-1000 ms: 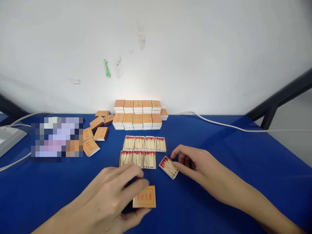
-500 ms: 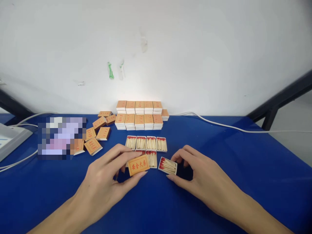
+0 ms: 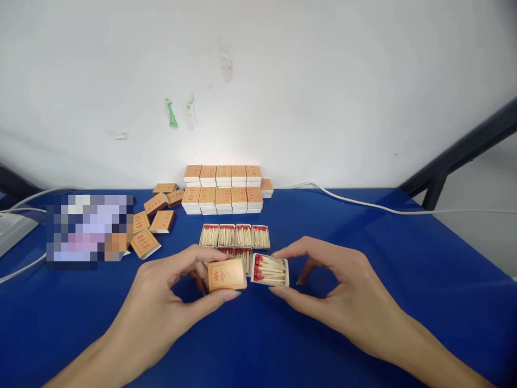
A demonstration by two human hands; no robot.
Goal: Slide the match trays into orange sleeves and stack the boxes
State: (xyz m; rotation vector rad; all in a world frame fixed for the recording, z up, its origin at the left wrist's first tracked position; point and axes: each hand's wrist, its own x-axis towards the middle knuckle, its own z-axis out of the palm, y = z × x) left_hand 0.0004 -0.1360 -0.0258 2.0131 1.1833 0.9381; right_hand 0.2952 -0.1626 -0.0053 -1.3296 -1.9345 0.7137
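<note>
Between thumb and fingers, my left hand (image 3: 177, 296) grips an orange matchbox sleeve (image 3: 226, 275) with red characters on its face. My right hand (image 3: 335, 285) pinches a white matchbox tray (image 3: 270, 270) by its long sides; it is full of matches, red heads to the left. Sleeve and tray are held end to end with a small gap between them. Behind them, a row of filled match trays (image 3: 235, 236) lies on the blue table, and a second, nearer row (image 3: 243, 260) is partly hidden by my left hand and the sleeve.
Two stacked rows of orange matchboxes (image 3: 223, 199) stand against the white wall (image 3: 323, 97). Several loose matchboxes (image 3: 162, 221) lie at the left, beside a pixelated patch (image 3: 91, 229). White cables (image 3: 355, 203) cross the back right and the left edge of the blue table (image 3: 363, 237).
My right hand has brought the match tray left and levelled it, closer to the sleeve. The sleeve has turned from tilted to nearly level. The whole view has shifted slightly.
</note>
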